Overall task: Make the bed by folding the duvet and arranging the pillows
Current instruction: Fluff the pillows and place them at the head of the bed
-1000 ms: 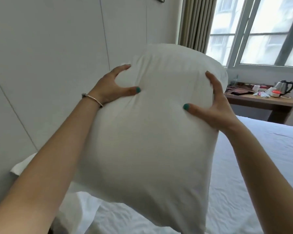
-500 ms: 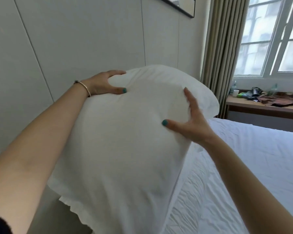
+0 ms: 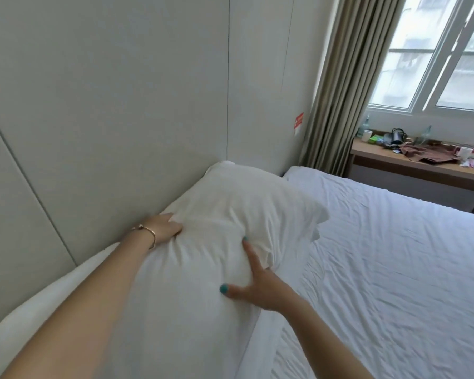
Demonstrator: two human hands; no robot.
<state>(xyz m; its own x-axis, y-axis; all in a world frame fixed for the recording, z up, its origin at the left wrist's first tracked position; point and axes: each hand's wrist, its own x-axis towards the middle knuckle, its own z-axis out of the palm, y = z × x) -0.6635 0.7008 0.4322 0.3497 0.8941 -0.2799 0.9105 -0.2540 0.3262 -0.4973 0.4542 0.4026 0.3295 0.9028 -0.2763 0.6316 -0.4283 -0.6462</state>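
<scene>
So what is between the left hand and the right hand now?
In the head view, only the white pillow lies between the left hand and the right hand; both press its sides.

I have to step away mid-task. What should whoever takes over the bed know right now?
Left hand: grips the pillow on its wall side, fingers sunk in the cloth.
Right hand: presses the pillow's near side, fingers spread.
The pillow lies at the head of the bed, against the wall panel.
The sheet is wrinkled; no duvet in view.
Left: settle the pillow, place any others, fold the duvet.
</scene>
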